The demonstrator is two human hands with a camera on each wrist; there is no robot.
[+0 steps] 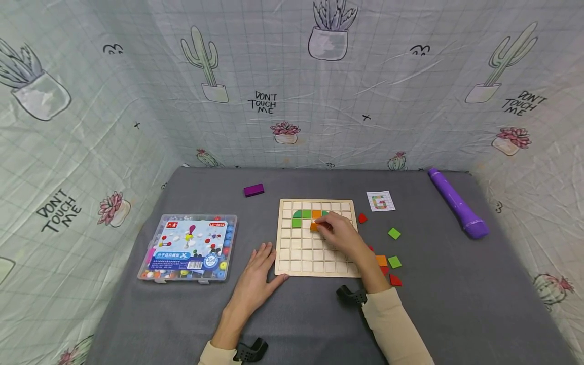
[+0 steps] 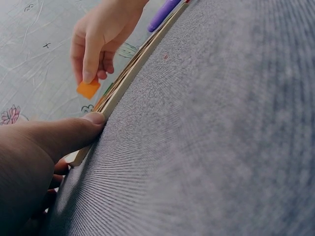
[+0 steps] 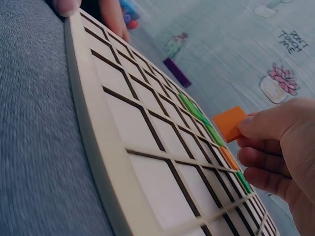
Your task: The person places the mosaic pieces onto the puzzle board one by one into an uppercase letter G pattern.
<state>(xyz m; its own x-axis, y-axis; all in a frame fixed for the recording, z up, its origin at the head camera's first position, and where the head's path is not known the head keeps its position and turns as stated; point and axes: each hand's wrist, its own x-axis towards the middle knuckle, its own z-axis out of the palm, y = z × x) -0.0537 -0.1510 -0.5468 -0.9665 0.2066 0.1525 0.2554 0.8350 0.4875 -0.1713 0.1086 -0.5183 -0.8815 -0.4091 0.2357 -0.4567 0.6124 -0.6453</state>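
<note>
My right hand (image 1: 339, 233) pinches an orange square tile (image 3: 230, 124) between thumb and fingers, held above the wooden grid board (image 1: 301, 253). On the board's upper rows lie green tiles (image 1: 296, 222), another orange tile (image 1: 317, 214) and dark green rounded pieces (image 1: 297, 214), partly hidden by the hand. My left hand (image 1: 255, 279) rests at the board's lower left corner, fingers straight; its thumb (image 2: 93, 118) touches the board's edge in the left wrist view.
A clear box of coloured beads (image 1: 188, 248) lies at left. A purple block (image 1: 253, 190) sits behind the board. To the right are a pattern card (image 1: 380, 201), loose green tiles (image 1: 394, 233), red pieces (image 1: 395, 280), an orange tile (image 1: 381, 260) and a purple tube (image 1: 458, 203).
</note>
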